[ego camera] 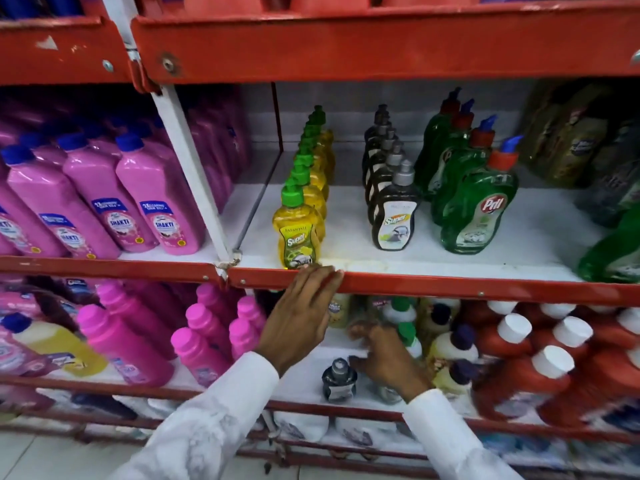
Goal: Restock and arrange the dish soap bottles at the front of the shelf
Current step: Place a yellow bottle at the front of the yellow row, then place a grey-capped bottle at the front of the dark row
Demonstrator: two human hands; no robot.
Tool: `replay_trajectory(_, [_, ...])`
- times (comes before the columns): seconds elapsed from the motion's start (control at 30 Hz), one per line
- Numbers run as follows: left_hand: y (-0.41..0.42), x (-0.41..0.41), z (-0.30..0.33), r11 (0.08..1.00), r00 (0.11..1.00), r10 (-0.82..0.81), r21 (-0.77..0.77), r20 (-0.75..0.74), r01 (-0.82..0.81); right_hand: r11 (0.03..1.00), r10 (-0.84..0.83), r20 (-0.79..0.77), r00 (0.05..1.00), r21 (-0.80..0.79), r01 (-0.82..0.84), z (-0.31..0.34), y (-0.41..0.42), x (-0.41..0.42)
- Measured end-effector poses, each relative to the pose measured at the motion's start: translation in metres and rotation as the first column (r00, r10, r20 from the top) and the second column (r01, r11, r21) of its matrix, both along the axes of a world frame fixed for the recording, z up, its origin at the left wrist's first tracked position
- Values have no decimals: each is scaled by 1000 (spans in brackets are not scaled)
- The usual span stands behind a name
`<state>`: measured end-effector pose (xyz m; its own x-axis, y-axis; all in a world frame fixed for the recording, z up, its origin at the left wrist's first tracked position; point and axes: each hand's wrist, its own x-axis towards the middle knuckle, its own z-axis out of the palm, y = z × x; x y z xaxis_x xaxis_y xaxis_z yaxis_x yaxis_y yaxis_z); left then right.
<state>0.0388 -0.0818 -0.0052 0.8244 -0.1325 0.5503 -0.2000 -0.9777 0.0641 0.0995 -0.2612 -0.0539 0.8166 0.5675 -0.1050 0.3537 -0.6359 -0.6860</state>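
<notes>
On the middle shelf [450, 285] stand three rows of dish soap: yellow bottles with green caps [298, 233], dark bottles with grey caps [394, 220] and green bottles with red caps [474, 216]. My left hand [301, 317] rests on the shelf's red front edge, fingers spread, just below the front yellow bottle. My right hand [384, 362] reaches into the lower shelf among small bottles, beside a dark grey-capped bottle [339, 379]. The right hand is blurred, and its fingers curl around something I cannot make out.
Pink cleaner bottles [104, 202] fill the left bay behind a white upright post [194, 174]. The lower shelf holds pink bottles [201, 341], red bottles with white caps [540, 358] and cream bottles [450, 344]. Dark pouches [581, 150] sit at the far right.
</notes>
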Motion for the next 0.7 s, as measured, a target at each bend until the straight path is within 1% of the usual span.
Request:
replay_trajectory(0.03, [-2, 3, 2, 1000, 1000, -13, 15, -15, 13, 999, 46, -35, 998, -17, -47, -12, 2, -3])
replay_trajectory(0.13, [-8, 10, 5, 1000, 999, -14, 11, -34, 15, 989, 131, -42, 990, -66, -134, -30, 10, -12])
replay_trajectory(0.2, [-11, 10, 5, 1000, 999, -4, -24, -48, 3, 992, 120, -30, 992, -35, -121, -37, 15, -14])
replay_trajectory(0.27, [-13, 9, 5, 997, 998, -2, -74, -62, -2, 997, 73, -19, 997, 19, -72, -40, 18, -14])
replay_trajectory(0.4, [-14, 7, 6, 994, 997, 1, -109, -80, -9, 999, 37, -12, 999, 36, -36, -27, 12, -18])
replay_trajectory(0.47, [-14, 7, 6, 993, 996, -4, -120, -89, -7, 996, 3, 0, 1000, 87, -3, -6, 1, -20])
replay_trajectory(0.57, [-12, 9, 4, 989, 996, -7, -146, -86, -5, 985, -49, 65, 997, 170, 37, 44, -24, -24])
replay_trajectory(0.7, [-17, 12, 0, 980, 997, 7, -200, -76, -22, 928, -144, 98, 985, 360, 100, 130, -62, -27])
